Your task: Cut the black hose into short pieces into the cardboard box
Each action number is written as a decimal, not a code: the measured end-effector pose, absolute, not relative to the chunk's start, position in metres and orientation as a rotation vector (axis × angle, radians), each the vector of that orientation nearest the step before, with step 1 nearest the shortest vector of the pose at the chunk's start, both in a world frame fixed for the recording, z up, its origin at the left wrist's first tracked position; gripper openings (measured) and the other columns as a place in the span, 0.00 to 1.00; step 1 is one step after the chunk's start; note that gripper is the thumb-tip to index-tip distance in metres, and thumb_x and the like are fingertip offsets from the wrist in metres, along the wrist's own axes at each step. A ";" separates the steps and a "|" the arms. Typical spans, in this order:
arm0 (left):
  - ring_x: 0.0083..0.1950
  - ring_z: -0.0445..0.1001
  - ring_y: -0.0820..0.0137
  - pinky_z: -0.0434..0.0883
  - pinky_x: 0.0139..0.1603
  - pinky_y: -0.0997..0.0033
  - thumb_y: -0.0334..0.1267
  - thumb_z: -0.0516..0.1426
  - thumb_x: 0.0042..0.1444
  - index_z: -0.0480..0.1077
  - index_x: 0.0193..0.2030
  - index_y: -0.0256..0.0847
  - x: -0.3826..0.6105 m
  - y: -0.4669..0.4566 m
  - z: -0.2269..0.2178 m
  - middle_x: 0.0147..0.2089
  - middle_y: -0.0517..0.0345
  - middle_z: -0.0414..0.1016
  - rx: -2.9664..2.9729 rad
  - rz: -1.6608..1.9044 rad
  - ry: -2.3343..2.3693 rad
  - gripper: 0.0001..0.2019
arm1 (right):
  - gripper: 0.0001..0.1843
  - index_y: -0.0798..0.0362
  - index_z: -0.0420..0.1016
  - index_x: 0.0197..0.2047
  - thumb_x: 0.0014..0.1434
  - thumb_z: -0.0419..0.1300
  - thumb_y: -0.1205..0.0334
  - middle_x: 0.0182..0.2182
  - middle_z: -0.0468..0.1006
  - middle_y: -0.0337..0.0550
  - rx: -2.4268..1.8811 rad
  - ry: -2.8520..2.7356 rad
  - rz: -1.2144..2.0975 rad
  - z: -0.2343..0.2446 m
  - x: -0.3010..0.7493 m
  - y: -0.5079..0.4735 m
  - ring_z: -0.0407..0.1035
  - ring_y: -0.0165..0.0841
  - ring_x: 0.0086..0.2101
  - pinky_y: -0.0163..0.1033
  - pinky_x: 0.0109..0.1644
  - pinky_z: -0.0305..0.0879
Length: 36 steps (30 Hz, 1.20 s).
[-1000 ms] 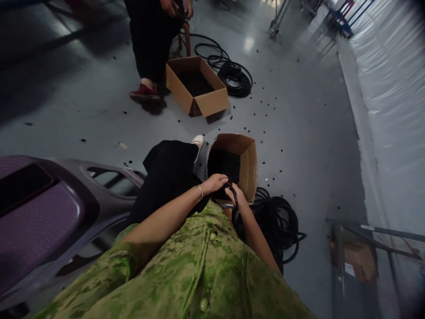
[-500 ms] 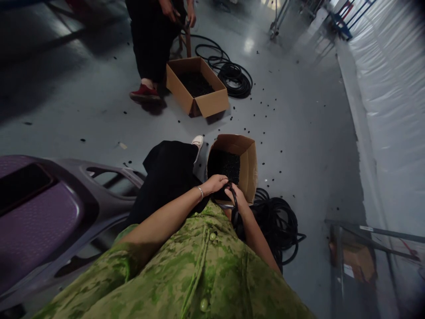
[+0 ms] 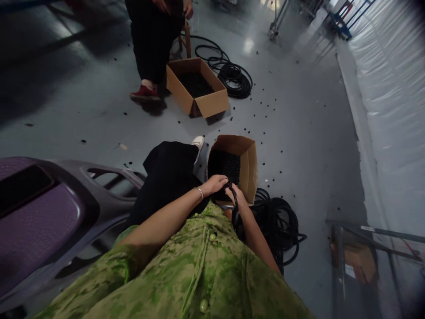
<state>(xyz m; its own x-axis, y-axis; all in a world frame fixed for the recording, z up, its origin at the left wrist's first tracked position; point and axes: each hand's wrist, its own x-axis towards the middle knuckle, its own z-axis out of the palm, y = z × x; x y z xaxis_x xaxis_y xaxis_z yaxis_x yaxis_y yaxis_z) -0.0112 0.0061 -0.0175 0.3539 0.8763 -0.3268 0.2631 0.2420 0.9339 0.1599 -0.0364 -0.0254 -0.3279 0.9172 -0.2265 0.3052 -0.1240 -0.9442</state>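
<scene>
My left hand [image 3: 215, 183] and my right hand [image 3: 236, 198] meet just above the near edge of an open cardboard box [image 3: 249, 164] filled with small black pieces. Both hands are closed on a black hose [image 3: 235, 208] that runs down past my right wrist to a coil of black hose [image 3: 277, 223] on the floor beside me. My left wrist wears a thin bracelet. What the fingertips pinch at the hose end is too dark to make out.
A purple and grey plastic chair [image 3: 49, 212] stands at my left. Another person [image 3: 151, 44] stands further off beside a second cardboard box [image 3: 207, 104] and another hose coil [image 3: 234, 77]. Small black bits litter the grey floor. A metal frame [image 3: 365, 252] is at right.
My hands and the hose have hardly moved. The other person's hands have shifted slightly at the top of the view.
</scene>
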 end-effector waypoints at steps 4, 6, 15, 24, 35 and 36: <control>0.28 0.60 0.72 0.60 0.32 0.73 0.45 0.52 0.57 0.67 0.26 0.38 -0.010 0.006 -0.020 0.23 0.64 0.62 1.316 0.579 1.175 0.14 | 0.24 0.52 0.73 0.56 0.62 0.59 0.47 0.49 0.78 0.46 -1.379 -1.604 1.481 -0.027 0.161 -0.037 0.72 0.37 0.46 0.42 0.54 0.69; 0.29 0.61 0.72 0.60 0.33 0.73 0.44 0.52 0.57 0.68 0.27 0.38 -0.010 0.006 -0.022 0.23 0.63 0.64 1.336 0.577 1.187 0.14 | 0.24 0.52 0.73 0.56 0.62 0.58 0.47 0.48 0.78 0.46 -1.388 -1.593 1.479 -0.028 0.161 -0.038 0.73 0.37 0.44 0.41 0.51 0.70; 0.31 0.66 0.70 0.64 0.37 0.73 0.43 0.52 0.57 0.74 0.30 0.36 -0.013 0.008 -0.024 0.25 0.61 0.70 1.398 0.529 1.157 0.15 | 0.27 0.55 0.76 0.52 0.64 0.53 0.42 0.26 0.76 0.41 -1.580 -1.715 1.289 -0.032 0.162 -0.049 0.70 0.33 0.26 0.36 0.32 0.67; 0.26 0.57 0.74 0.57 0.28 0.75 0.49 0.55 0.55 0.70 0.26 0.37 -0.011 0.005 -0.020 0.21 0.65 0.60 1.284 0.521 1.194 0.16 | 0.24 0.53 0.78 0.42 0.61 0.55 0.40 0.18 0.71 0.36 -1.780 -1.606 1.106 -0.041 0.150 -0.069 0.67 0.32 0.20 0.34 0.27 0.64; 0.22 0.57 0.76 0.56 0.23 0.77 0.44 0.55 0.57 0.70 0.34 0.38 -0.012 0.004 -0.005 0.21 0.66 0.61 1.104 0.548 1.382 0.11 | 0.28 0.55 0.76 0.53 0.60 0.56 0.42 0.25 0.77 0.40 -1.633 -1.545 1.370 -0.039 0.153 -0.061 0.72 0.32 0.25 0.35 0.31 0.69; 0.22 0.57 0.76 0.55 0.23 0.77 0.45 0.55 0.56 0.70 0.34 0.38 -0.012 0.003 -0.004 0.21 0.66 0.61 1.093 0.546 1.367 0.11 | 0.29 0.55 0.75 0.54 0.61 0.56 0.42 0.27 0.78 0.41 -1.607 -1.543 1.388 -0.039 0.155 -0.060 0.73 0.33 0.26 0.36 0.33 0.70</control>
